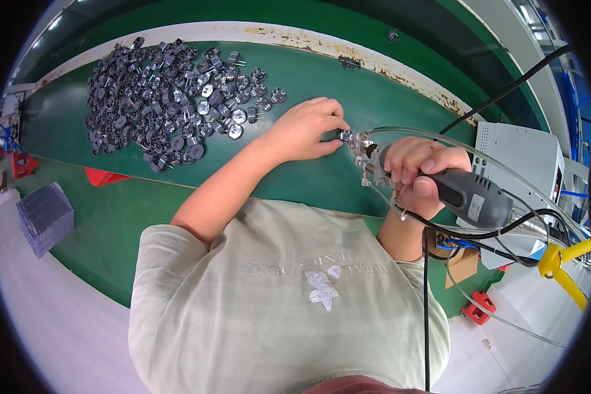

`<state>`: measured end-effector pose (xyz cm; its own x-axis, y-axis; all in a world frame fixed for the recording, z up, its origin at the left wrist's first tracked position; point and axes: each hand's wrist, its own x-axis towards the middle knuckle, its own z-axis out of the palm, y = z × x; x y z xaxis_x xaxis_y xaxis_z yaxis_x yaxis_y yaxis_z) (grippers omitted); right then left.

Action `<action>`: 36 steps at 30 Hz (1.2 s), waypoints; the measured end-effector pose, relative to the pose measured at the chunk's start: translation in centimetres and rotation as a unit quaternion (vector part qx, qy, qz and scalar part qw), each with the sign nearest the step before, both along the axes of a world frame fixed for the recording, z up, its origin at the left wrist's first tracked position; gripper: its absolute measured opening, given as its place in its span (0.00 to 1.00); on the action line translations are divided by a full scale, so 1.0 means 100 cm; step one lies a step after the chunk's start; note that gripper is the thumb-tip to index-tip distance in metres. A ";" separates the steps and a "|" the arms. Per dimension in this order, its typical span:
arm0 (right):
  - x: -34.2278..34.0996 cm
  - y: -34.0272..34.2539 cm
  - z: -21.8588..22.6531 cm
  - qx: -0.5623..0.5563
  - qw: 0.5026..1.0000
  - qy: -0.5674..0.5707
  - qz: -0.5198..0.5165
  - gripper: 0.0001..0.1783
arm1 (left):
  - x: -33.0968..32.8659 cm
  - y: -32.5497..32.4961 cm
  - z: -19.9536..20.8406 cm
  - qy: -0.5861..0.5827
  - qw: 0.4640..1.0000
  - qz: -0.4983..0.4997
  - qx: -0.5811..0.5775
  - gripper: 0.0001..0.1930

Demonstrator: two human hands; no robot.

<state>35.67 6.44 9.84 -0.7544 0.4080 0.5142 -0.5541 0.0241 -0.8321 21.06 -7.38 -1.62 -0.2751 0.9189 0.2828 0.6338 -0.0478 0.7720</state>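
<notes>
My left hand (305, 128) pinches a small round metal part (345, 136) between thumb and fingers on the green belt (322, 79). My right hand (421, 172) grips a grey power screwdriver (469, 196) lying nearly level, its metal nose (366, 154) pointing left and touching the part. A clear hose and black cables run from the tool's rear to the right. A large heap of the same dark metal parts (167, 102) lies on the belt, up and to the left of my left hand.
A white control box (522, 161) stands at the right beyond the tool. A yellow clamp (561, 262) hangs at the lower right, red brackets (479, 307) sit below the belt edge, and a stack of clear trays (44, 217) lies at the left.
</notes>
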 end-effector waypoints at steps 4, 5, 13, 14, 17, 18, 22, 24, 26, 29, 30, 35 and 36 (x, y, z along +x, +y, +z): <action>-0.001 -0.002 0.001 0.003 1.000 -0.004 0.004 0.20 | 0.000 0.000 -0.001 0.003 1.000 0.001 0.002 0.14; -0.001 -0.003 0.001 0.004 1.000 -0.005 0.001 0.20 | 0.000 0.000 -0.001 0.003 1.000 0.000 0.001 0.14; -0.007 -0.003 -0.005 0.034 0.998 0.019 0.050 0.17 | 0.001 -0.001 -0.001 0.002 1.000 -0.002 -0.005 0.15; -0.009 -0.002 -0.003 0.031 0.998 0.017 0.058 0.18 | -0.001 -0.001 -0.001 0.002 1.000 -0.004 -0.005 0.15; -0.010 -0.002 -0.003 0.071 0.996 0.005 0.048 0.18 | -0.003 0.003 0.003 0.005 1.000 -0.018 -0.002 0.15; -0.012 -0.004 0.001 0.086 0.996 -0.005 0.036 0.18 | -0.002 0.002 0.004 0.004 1.000 -0.019 -0.002 0.14; -0.011 -0.013 0.003 0.121 0.992 -0.036 0.027 0.17 | -0.002 -0.001 0.004 0.014 1.000 -0.014 0.006 0.11; -0.008 -0.013 0.006 0.073 0.996 -0.056 0.000 0.17 | -0.001 -0.002 0.004 0.012 1.000 -0.012 0.003 0.11; -0.007 -0.009 0.003 -0.003 1.000 -0.018 0.006 0.17 | 0.001 0.002 0.008 0.025 0.999 -0.028 -0.022 0.13; 0.007 0.011 0.017 -0.030 0.993 0.109 0.036 0.19 | -0.019 0.008 0.020 0.081 0.996 -0.012 -0.035 0.11; 0.011 0.014 0.026 -0.026 0.992 0.115 0.035 0.19 | -0.035 0.011 0.030 0.118 0.992 0.019 -0.044 0.11; 0.009 0.015 0.022 -0.045 0.995 0.092 -0.020 0.19 | -0.138 0.067 0.037 0.209 0.932 0.277 -0.109 0.14; 0.004 0.010 0.018 -0.059 0.995 0.080 -0.031 0.19 | -0.157 0.075 0.022 0.215 0.921 0.298 -0.128 0.16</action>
<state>36.05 7.43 11.67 -0.6378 0.5153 0.5724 -0.6807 -0.0294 -0.7319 5.31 0.07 0.55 -0.6656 0.6924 0.2783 0.7382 0.5564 0.3814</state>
